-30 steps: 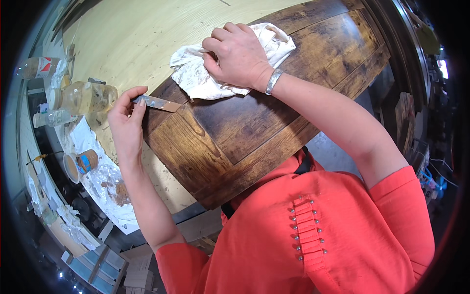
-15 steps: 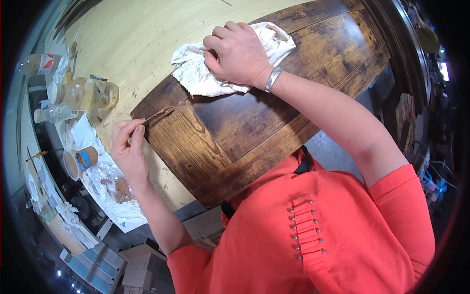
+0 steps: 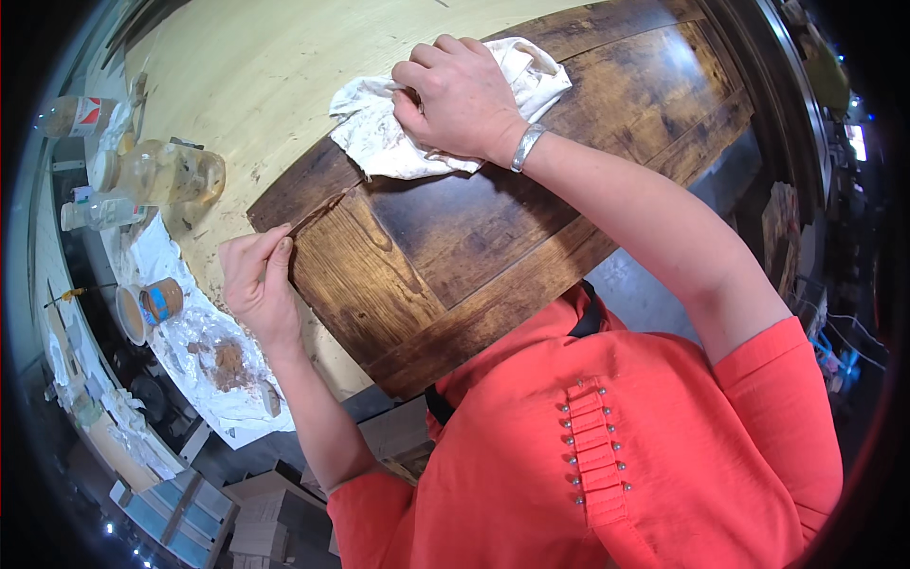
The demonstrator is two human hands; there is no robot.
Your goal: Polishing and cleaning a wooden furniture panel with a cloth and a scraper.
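Observation:
A dark brown wooden panel (image 3: 474, 251) with framed sections and bold grain lies at a slant in front of me. My right hand (image 3: 462, 95) is closed on a crumpled white cloth (image 3: 370, 128) with brown stains, pressed against the panel's upper part. At the panel's left end, my left hand (image 3: 261, 277) pinches a thin brown strip (image 3: 320, 211) between thumb and fingers. It lies along the joint between two boards, and its exact kind cannot be made out.
Left on the pale tabletop (image 3: 275, 85) stand a large clear jar (image 3: 171, 174), a small bottle (image 3: 104, 212) and a bottle with a red-and-white label (image 3: 76, 117). An open cup with blue tape (image 3: 161, 301) sits by brown-smeared white sheeting (image 3: 209, 379).
My left hand has shifted slightly to the right, and the brown strip now lies closer along the board joint. My right hand stays on the cloth, nearly unmoved. The view has shifted slightly.

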